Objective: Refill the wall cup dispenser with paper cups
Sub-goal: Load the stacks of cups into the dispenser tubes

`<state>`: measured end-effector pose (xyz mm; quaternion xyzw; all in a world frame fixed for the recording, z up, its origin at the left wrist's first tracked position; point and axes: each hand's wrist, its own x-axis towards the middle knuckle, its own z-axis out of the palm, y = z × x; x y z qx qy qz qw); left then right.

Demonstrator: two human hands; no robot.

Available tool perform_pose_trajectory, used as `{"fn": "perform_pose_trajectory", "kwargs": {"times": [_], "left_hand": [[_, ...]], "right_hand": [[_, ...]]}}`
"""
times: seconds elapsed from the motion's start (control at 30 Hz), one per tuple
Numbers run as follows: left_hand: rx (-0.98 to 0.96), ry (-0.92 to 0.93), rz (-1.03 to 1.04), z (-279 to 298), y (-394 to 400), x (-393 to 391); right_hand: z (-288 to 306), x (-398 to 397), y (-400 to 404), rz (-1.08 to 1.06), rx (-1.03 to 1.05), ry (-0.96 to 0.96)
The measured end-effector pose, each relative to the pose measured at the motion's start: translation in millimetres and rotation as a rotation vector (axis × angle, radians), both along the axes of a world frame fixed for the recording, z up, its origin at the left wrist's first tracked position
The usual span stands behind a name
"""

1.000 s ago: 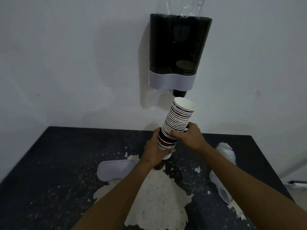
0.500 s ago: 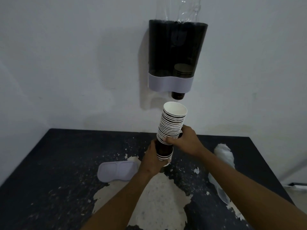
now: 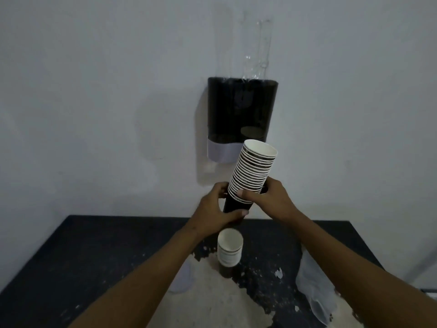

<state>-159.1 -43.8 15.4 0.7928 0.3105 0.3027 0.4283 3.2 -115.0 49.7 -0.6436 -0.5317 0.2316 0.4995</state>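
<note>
A tall stack of paper cups [image 3: 254, 170] with white rims and dark sides leans up toward the wall dispenser [image 3: 241, 114]. My left hand [image 3: 216, 210] grips the dark base of the stack. My right hand [image 3: 268, 200] clasps the stack just above, from the right. The dispenser is a dark see-through box with a pale lower band; a few cups [image 3: 251, 132] sit low in its right side. Below my hands a short stack of cups [image 3: 229, 250] stands upright on the table.
The black table [image 3: 94, 252] has worn pale patches and flakes. A pale lid [image 3: 183, 278] lies partly hidden under my left forearm. A clear plastic sleeve [image 3: 314, 287] lies at the right. Clear plastic [image 3: 257, 53] hangs on the wall above the dispenser.
The stack has risen and now overlaps the dispenser's lower right. A short stack of cups has parted from its bottom and stands on the table. The view has tilted up.
</note>
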Motion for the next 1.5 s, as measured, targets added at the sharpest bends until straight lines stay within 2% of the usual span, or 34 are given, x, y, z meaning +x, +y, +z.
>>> {"fn": "perform_pose_trajectory", "kwargs": {"times": [0.13,0.4,0.77,1.0,1.27,1.5], "left_hand": [[0.161,-0.094,0.008,61.4,13.9,3.8],[0.293,-0.261,0.06,173.7,40.9,6.3],[0.58,-0.295,0.156,287.3,69.9,10.9],[0.595,-0.237,0.167,303.1,95.0,21.2],[0.433,-0.17,0.139,286.1,121.5,31.0],[0.413,-0.081,0.143,270.2,137.3,36.4]], "right_hand": [[49.4,-0.3,13.5,0.039,0.075,-0.025],[167.4,0.8,37.6,0.062,0.236,-0.112],[283.6,4.7,63.0,0.063,0.396,-0.295],[296.6,13.1,92.3,0.007,0.385,-0.418],[282.9,20.3,119.1,-0.039,0.354,-0.449],[259.7,27.8,133.1,-0.048,0.274,-0.429]]}}
